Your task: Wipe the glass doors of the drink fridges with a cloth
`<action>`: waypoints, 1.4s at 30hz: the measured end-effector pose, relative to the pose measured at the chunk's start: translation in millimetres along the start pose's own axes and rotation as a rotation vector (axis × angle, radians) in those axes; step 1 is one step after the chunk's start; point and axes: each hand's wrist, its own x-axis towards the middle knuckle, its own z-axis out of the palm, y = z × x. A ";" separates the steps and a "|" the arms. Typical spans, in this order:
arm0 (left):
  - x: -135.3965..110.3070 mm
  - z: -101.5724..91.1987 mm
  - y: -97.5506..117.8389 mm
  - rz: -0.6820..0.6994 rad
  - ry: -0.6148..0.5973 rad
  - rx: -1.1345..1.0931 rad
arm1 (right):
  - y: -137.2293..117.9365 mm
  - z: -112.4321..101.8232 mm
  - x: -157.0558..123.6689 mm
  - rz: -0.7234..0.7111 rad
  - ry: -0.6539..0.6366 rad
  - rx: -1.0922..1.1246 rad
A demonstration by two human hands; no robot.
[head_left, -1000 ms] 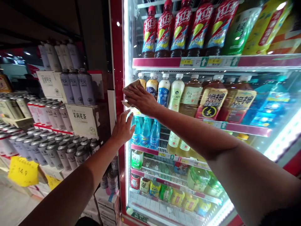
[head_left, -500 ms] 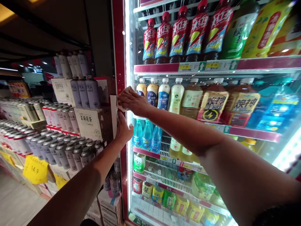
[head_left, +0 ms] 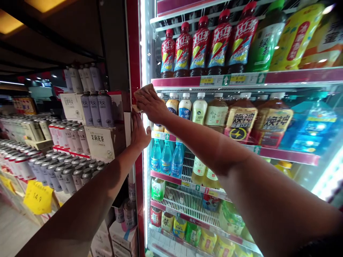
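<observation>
My right hand (head_left: 151,106) presses a tan cloth (head_left: 146,90) against the red frame (head_left: 137,60) at the left side of a lit drinks fridge. Its fingers lie over the cloth, and a corner of the cloth shows below them. Just beneath, my left hand (head_left: 139,132) rests by a pale upright strip (head_left: 128,134) along that frame. Its fingers point upward with the thumb held apart; the fingertips sit close under the cloth, partly hidden.
Bottles of red-labelled tea (head_left: 201,46) and other drinks fill the fridge shelves (head_left: 177,81). To the left stand stacked cartons (head_left: 100,141), many silver-topped cans (head_left: 65,171) and a yellow price sign (head_left: 39,197).
My right hand has slid the cloth a little upward along the frame, and more of the cloth shows. The left hand stays low beside the strip. The view has shifted slightly.
</observation>
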 end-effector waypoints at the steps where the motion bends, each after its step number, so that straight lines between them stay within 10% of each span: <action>1: 6.9 -0.4 1.3 0.009 -0.006 0.005 | 2.0 -3.9 0.9 -0.012 -0.023 -0.010; 10: 47.1 -2.3 6.5 0.168 0.085 0.020 | 3.7 -22.8 -20.3 0.086 0.018 -0.101; 42: 34.2 -7.4 9.5 0.261 -0.006 0.061 | 4.2 -89.1 -116.3 0.158 -0.074 -0.103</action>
